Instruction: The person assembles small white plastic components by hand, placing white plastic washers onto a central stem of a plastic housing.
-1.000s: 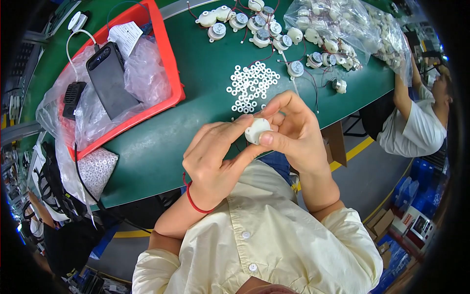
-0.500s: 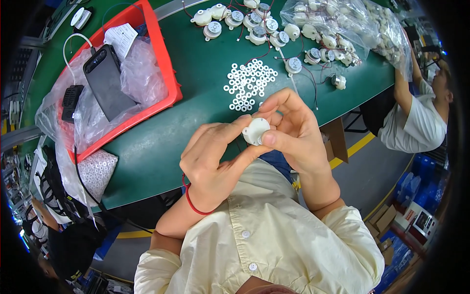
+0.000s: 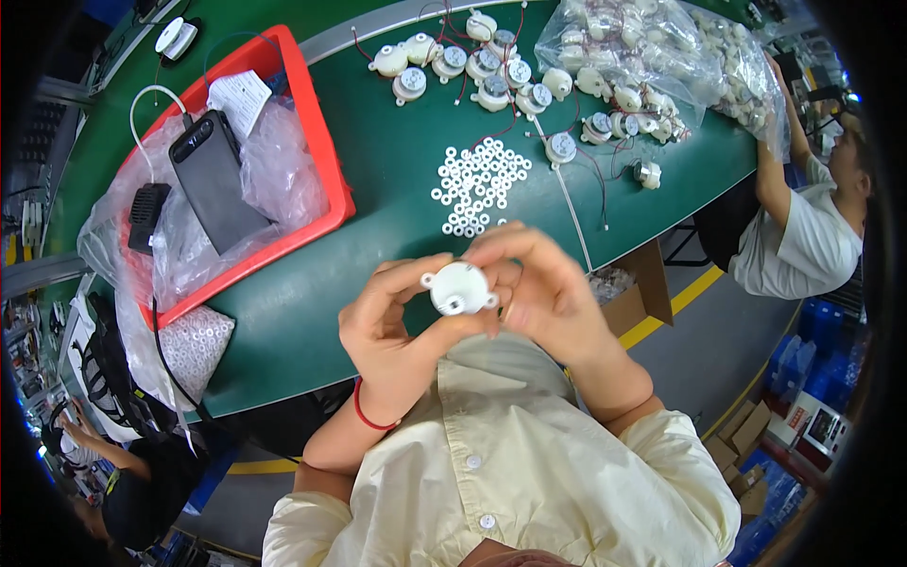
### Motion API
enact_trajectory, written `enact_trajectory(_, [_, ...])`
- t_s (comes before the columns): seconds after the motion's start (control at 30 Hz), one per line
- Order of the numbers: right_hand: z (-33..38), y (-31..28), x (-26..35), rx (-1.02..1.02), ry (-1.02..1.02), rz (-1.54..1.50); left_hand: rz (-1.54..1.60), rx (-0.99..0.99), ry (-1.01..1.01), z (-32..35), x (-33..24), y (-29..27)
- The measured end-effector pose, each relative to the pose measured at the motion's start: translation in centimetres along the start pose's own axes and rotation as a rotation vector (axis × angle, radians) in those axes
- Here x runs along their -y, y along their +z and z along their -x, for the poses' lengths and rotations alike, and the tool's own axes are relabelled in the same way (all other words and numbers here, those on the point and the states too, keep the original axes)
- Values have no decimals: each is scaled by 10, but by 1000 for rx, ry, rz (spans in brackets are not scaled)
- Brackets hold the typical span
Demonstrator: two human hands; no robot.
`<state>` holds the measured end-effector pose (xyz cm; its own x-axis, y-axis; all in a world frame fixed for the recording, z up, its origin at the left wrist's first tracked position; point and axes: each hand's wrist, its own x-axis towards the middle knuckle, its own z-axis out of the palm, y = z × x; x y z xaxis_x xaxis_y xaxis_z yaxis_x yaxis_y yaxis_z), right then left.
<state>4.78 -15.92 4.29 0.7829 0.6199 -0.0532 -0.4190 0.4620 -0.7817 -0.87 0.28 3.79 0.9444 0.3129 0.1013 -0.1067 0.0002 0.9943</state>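
Note:
A round white plastic housing (image 3: 460,286) with small side ears and a hole near its lower edge is held up over the front of the table. My left hand (image 3: 392,312) is closed on it, with the fingers behind and the thumb below. My right hand (image 3: 543,298) is curled around its right side, the forefinger at its top edge and the thumb near the right ear; these fingers are partly blurred. Beyond my hands lies a pile of small white rings (image 3: 480,184) on the green table (image 3: 378,189).
White round motor units (image 3: 491,93) with red and black wires lie at the back, beside a clear bag (image 3: 633,47) of similar parts. At left, a red bin (image 3: 335,203) holds plastic film and a black power bank (image 3: 219,180). A co-worker (image 3: 803,227) sits at right.
The housing has moved left and slightly down, turning so that its hole and both ears show. My right thumb has come off its face, and the right hand has shifted lower.

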Motion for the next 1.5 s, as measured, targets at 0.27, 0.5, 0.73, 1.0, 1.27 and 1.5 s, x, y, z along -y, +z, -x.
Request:
enact_trajectory(0.27, [-4, 27, -25, 18, -195, 347, 369, 61, -137, 13, 25, -13])
enact_trajectory(0.5, [-79, 24, 60, -23, -657, 1149, 190, 67, -35, -15, 9, -16])
enact_trajectory(0.73, [-171, -28, 51, 249, -679, 1911, -2, 45, -66, -12, 26, -20])
enact_trajectory(1.0, [-173, -50, 29, 317, -857, 2047, -62, 88, -105, -12, 34, -22])
enact_trajectory(1.27, [-131, -33, 51, 207, -796, 1923, -106, 80, -121, -12, 35, -19])
enact_trajectory(1.5, [-27, -41, 17, -250, -133, 1346, -178, 82, -131, -12, 32, -17])
